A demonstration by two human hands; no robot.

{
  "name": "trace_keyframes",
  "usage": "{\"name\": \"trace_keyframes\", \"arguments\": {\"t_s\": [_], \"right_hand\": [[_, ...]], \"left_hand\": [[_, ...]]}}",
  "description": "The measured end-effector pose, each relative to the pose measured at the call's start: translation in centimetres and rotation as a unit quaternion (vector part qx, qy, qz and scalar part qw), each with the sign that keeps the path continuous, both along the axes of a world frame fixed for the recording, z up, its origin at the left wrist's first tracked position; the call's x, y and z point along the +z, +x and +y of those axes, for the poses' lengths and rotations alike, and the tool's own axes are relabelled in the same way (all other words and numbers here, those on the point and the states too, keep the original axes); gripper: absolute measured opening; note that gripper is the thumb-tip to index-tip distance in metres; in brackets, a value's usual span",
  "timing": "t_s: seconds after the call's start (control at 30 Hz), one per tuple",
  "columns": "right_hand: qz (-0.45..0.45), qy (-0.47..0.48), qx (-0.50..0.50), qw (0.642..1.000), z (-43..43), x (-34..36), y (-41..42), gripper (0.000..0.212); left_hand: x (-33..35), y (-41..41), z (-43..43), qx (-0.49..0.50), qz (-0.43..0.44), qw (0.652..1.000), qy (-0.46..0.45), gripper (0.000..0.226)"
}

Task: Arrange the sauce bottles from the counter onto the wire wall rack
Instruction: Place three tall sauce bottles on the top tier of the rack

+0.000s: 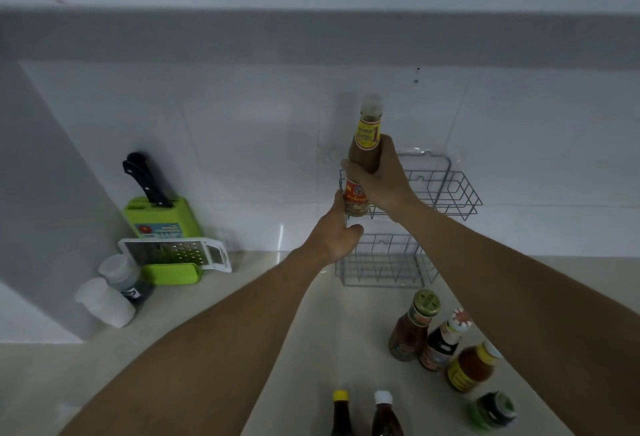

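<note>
My right hand (382, 179) grips a tall brown sauce bottle (366, 144) with a yellow neck label and pale cap, held upright at the left end of the upper basket of the grey wire wall rack (453, 193). My left hand (337, 236) is closed on the rack's left front corner, just under the bottle's base. The lower basket (381, 269) holds nothing. On the counter at the right stand a red sauce bottle (412, 330), a dark bottle with a red-white cap (445, 342) and an orange sauce jar (471, 368).
Two thin bottles, yellow-capped (341, 413) and white-capped (385, 415), stand at the bottom edge, with a dark green-lidded jar (493, 409) to their right. At the left are a green knife block (161, 214), a grater (175, 253) and two white-lidded containers (107, 300).
</note>
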State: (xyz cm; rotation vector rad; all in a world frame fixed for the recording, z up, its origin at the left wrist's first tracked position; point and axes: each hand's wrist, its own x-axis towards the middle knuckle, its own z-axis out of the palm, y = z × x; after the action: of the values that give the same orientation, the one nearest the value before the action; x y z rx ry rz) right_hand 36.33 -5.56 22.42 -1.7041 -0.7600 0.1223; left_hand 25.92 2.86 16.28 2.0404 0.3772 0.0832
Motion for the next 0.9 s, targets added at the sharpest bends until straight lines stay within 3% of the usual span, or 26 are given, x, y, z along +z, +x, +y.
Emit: {"name": "trace_keyframes", "arguments": {"t_s": [0.17,0.5,0.57,0.67,0.77,0.9], "right_hand": [[0.025,-0.080,0.033,0.996,-1.2,-1.3,0.2,0.054],[0.018,-0.118,-0.004,0.993,-1.3,-1.0,-1.4,0.057],[0.009,-0.098,-0.031,0.995,-1.1,-1.1,-2.5,0.066],[-0.040,-0.064,-0.154,0.985,-1.2,-2.1,-5.3,0.081],[-0.104,-0.058,-0.178,0.977,-2.2,-5.4,-9.6,0.060],[-0.084,-0.229,-0.103,0.964,-5.3,-12.3,-15.3,0.050]], "left_hand": [[-0.5,0.2,0.2,-0.003,-0.012,1.000,-0.001,0.086],[-0.6,0.2,-0.1,0.003,-0.012,1.000,0.028,0.084],[-1.0,-0.6,-0.1,0.015,0.003,0.997,0.077,0.080],[-2.9,-3.1,-0.2,0.054,0.034,0.982,0.179,0.076],[-6.5,-6.9,-0.6,0.051,0.055,0.968,0.238,0.075],[-12.1,-12.8,-2.0,0.032,0.120,0.952,0.280,0.075]]}}
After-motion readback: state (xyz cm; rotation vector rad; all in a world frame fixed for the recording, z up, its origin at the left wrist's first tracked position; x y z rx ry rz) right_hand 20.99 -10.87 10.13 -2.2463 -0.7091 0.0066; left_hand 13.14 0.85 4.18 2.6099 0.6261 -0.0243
